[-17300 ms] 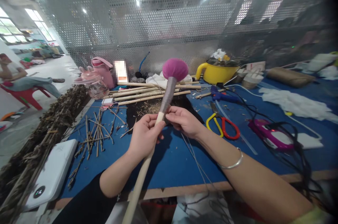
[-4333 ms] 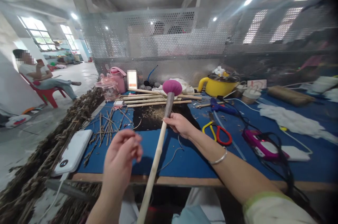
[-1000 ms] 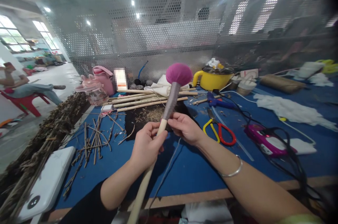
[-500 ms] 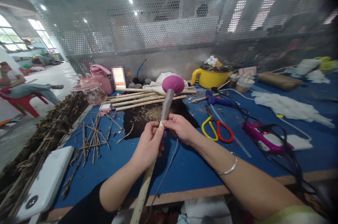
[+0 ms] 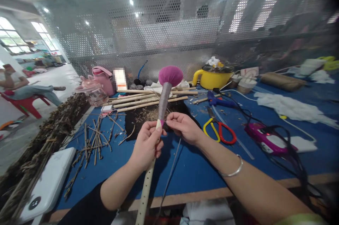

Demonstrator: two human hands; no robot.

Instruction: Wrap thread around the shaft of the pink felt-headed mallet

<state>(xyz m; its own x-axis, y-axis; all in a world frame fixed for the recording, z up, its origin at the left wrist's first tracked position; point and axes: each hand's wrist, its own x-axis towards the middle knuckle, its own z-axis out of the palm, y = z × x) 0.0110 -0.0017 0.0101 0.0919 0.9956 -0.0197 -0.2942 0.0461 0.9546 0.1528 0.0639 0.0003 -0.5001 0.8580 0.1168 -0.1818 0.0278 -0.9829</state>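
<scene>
My left hand [image 5: 146, 144] is closed round a pale bamboo stick [image 5: 147, 185] that points up and away from me. The stick ends in a round pink padded head [image 5: 170, 75], and grey thread [image 5: 163, 102] is wound tightly round its upper part. My right hand [image 5: 183, 126] pinches the thread at the lower end of the winding, thumb and fingers pressed together beside my left thumb. A loose strand of thread [image 5: 171, 175] hangs down from there over the blue table [image 5: 113, 161].
Several bamboo sticks [image 5: 148, 98] lie behind the hands by a dark cloth [image 5: 137, 119]. Yellow and red scissors [image 5: 219, 131], a blue glue gun [image 5: 218, 100], a yellow pot [image 5: 213, 76] and a pink device with black cables [image 5: 267, 140] are to the right. Twigs [image 5: 92, 136] and a white box [image 5: 47, 182] lie left. A person sits far left.
Between the last frames the stick has tilted more upright and its pink head has risen. Both hands keep their hold at the lower end of the winding. The camera has shifted slightly.
</scene>
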